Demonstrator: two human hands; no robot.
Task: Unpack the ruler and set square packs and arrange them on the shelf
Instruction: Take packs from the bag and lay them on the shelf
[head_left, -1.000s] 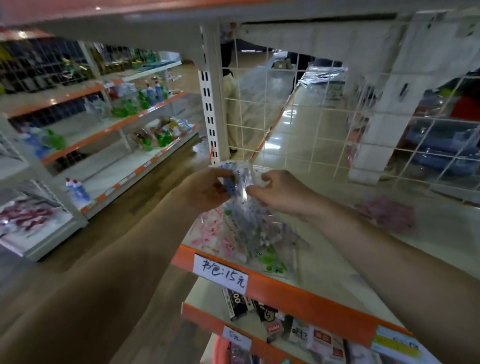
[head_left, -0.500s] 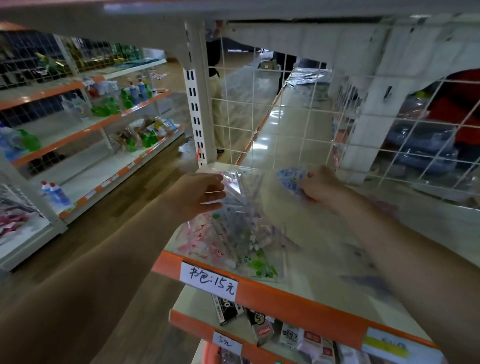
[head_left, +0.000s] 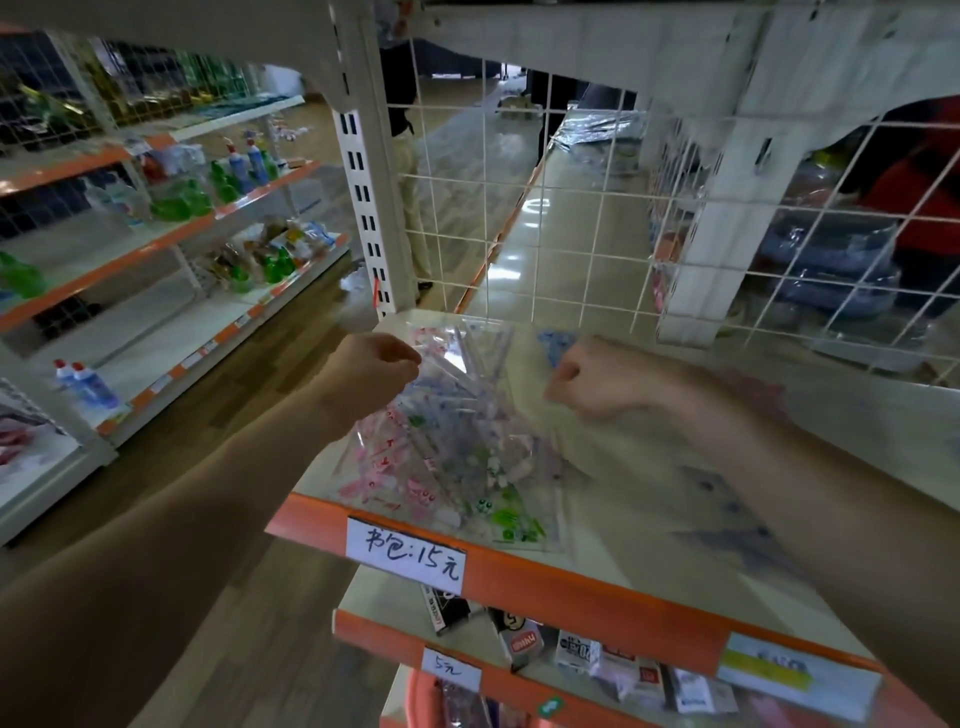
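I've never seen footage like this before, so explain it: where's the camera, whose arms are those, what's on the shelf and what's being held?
There is no machine here: a person wears a wide-angle camera on the head, so the one picture looks forward and down at their own arms. The left hand pinches the top of a clear plastic bag stuffed with pink, blue and green printed packs; the bag rests on the shelf by its orange front edge. The right hand is curled and seems to grip a small blue-printed pack beside the bag, though blur hides details. A handwritten price label sticks on that edge, small boxed goods lie on the lower shelf, and a white wire grid backs the shelf.
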